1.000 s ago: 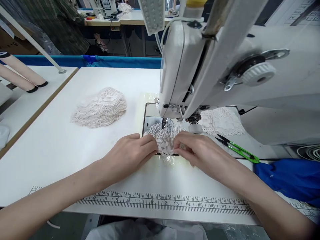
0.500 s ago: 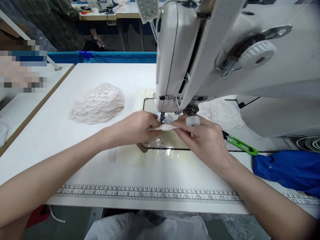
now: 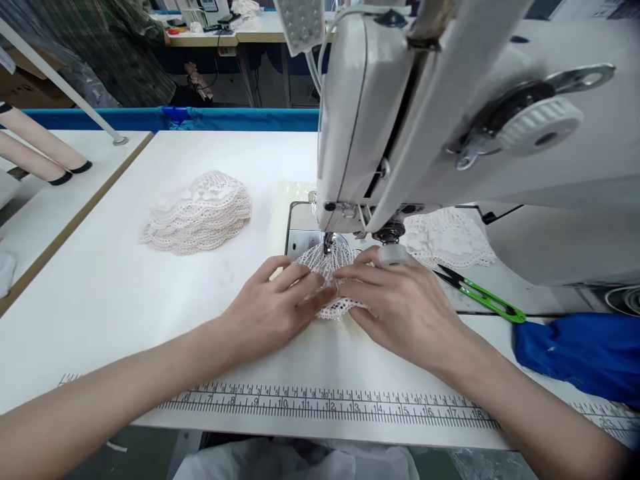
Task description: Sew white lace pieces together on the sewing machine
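A white lace piece (image 3: pixel 327 267) lies gathered under the presser foot (image 3: pixel 328 244) of the sewing machine (image 3: pixel 360 113). My left hand (image 3: pixel 280 303) is on its left side, fingers bent and thumb pressed in against the lace. On the other side my right hand (image 3: pixel 405 303) grips the lace, thumb below and fingers on top. The scalloped front edge shows between the two hands. Part of the lace is hidden under my fingers. Green thread snips (image 3: pixel 485 297) lie to the right of my right hand, blades pointing toward it.
A stack of lace pieces (image 3: pixel 200 212) sits on the white table at left. More lace (image 3: pixel 447 237) lies behind the machine's needle area. Blue cloth (image 3: pixel 580 357) is at right. A printed ruler (image 3: pixel 305 402) runs along the front edge. A person in a plaid sleeve (image 3: pixel 110 47) stands beyond the table.
Both hands have come nearer to me and spread over the lace. Before, they held its edge up in a pinch; now it lies flatter, fanned out under the foot.
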Tool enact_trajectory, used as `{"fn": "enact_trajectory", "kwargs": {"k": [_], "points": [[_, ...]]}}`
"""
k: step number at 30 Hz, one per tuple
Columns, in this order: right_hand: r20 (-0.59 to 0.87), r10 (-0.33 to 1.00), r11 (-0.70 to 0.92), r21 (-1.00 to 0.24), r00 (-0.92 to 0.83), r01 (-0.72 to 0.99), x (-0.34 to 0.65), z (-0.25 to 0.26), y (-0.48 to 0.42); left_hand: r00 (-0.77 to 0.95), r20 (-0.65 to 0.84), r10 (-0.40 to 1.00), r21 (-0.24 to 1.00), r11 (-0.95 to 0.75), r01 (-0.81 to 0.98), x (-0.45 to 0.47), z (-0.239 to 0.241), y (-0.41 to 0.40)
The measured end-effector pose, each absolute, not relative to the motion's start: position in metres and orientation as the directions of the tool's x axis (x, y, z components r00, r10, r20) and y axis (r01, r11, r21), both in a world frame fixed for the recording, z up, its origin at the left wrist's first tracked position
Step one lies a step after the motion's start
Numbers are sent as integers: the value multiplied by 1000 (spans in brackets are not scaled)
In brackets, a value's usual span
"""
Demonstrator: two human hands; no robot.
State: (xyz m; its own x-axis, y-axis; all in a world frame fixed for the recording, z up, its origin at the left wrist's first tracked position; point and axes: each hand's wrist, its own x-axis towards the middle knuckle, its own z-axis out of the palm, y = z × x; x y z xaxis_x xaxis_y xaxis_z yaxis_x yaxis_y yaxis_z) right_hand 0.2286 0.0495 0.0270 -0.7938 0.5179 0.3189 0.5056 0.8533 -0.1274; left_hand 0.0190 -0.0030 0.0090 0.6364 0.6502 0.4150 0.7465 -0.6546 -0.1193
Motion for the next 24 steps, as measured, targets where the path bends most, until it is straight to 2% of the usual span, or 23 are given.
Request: {"fn": "enact_trajectory", "kwargs": {"k": [2, 4, 11, 24], "points": [[326, 510, 858, -125, -796, 498, 228, 26, 49, 643, 402, 652, -189, -629, 754, 20, 6, -10], [324, 511, 858, -128, -796, 498, 228, 27, 49, 650, 372, 663, -192, -630, 752, 19, 5, -12], [329, 494, 866, -108, -805, 488, 227, 28, 48, 635, 381, 672, -136, -638, 758, 18, 6, -9], [462, 456, 844, 46, -761, 534, 225, 10, 60, 579, 409, 705, -53, -616, 786, 13, 1, 11]]}}
